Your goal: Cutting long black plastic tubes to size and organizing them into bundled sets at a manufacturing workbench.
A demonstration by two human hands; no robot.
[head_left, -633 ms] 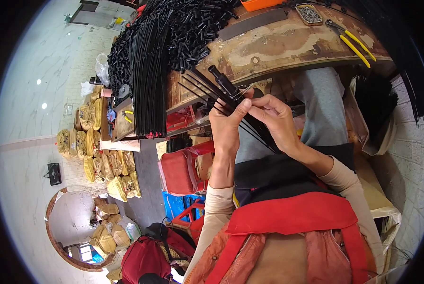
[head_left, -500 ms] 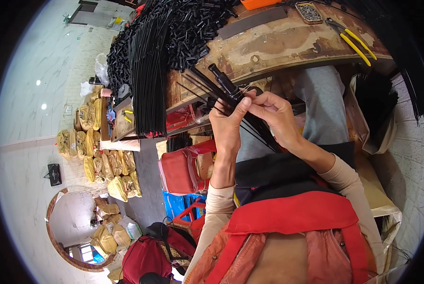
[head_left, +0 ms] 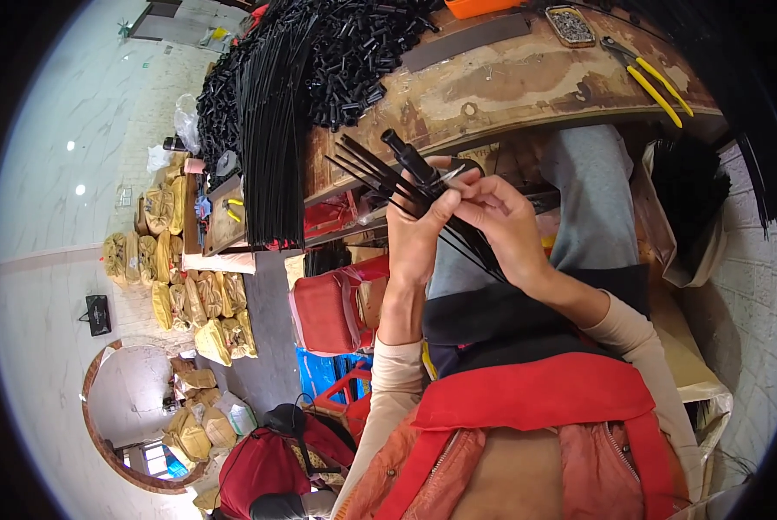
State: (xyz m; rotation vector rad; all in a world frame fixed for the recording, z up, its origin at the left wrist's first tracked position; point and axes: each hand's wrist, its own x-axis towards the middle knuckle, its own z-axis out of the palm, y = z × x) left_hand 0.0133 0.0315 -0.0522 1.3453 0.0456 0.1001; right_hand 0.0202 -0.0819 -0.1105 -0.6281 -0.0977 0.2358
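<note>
Raised over my lap, my left hand (head_left: 413, 247) grips a bundle of thin black rods (head_left: 362, 169) that look like umbrella ribs. Their ends fan out toward the bench, and the bundle runs on below my hands. A stepped black plastic tube (head_left: 408, 154) stands out from the same grip, tilted up and to the left. At the tube's lower end my right hand (head_left: 506, 221) has its thumb and index finger pinched together, touching the left thumb. Something small and pale shows by these fingertips, too small to name.
A wooden bench (head_left: 492, 82) spans the top, with a heap of black tubes (head_left: 345, 65) and a hanging bundle of black rods (head_left: 271, 147). Yellow-handled pliers (head_left: 653, 87) and a tray of small metal bits (head_left: 571, 13) lie on the right. A red padded seat (head_left: 325, 314) stands left.
Both hands and the bundle have shifted slightly downward. The rods are spread more apart, and the right fingers have turned at the tube. Red and dark fabric at lower left has moved.
</note>
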